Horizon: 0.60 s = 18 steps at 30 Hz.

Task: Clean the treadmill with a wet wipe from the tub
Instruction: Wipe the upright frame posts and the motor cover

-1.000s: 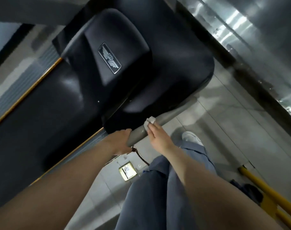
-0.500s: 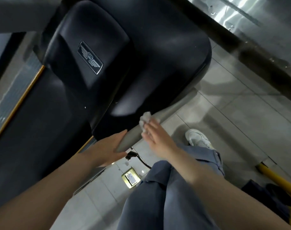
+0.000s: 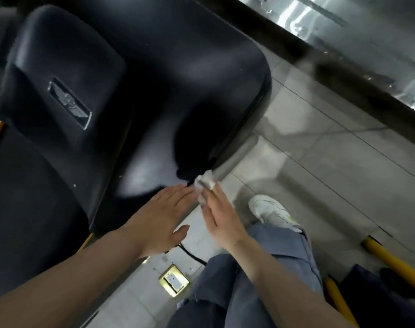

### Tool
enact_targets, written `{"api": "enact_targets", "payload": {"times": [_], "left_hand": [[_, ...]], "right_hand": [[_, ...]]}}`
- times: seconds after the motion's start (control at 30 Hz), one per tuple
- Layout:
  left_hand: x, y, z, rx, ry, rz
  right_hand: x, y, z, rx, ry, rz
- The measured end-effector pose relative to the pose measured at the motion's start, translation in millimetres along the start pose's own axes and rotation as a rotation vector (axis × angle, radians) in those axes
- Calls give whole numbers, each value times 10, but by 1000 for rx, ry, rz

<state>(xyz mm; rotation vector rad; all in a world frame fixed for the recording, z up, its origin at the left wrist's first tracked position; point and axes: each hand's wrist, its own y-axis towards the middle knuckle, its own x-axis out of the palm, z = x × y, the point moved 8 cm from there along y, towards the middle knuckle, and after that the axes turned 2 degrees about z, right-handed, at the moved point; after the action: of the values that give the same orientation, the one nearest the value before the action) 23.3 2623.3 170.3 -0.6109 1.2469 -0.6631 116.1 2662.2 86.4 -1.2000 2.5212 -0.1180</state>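
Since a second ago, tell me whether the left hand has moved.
Yes. The left hand let go of the grey handrail and opened flat beside it.

Bare forearms; blue-grey wide trousers (image 3: 249,292); white sneaker (image 3: 270,213).
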Motion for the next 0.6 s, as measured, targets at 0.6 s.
{"api": "enact_targets", "payload": {"times": [0.6], "left_hand": [[211,629,59,73,166,49]], "right_hand": [[-406,1038,1995,834,605,578]]}}
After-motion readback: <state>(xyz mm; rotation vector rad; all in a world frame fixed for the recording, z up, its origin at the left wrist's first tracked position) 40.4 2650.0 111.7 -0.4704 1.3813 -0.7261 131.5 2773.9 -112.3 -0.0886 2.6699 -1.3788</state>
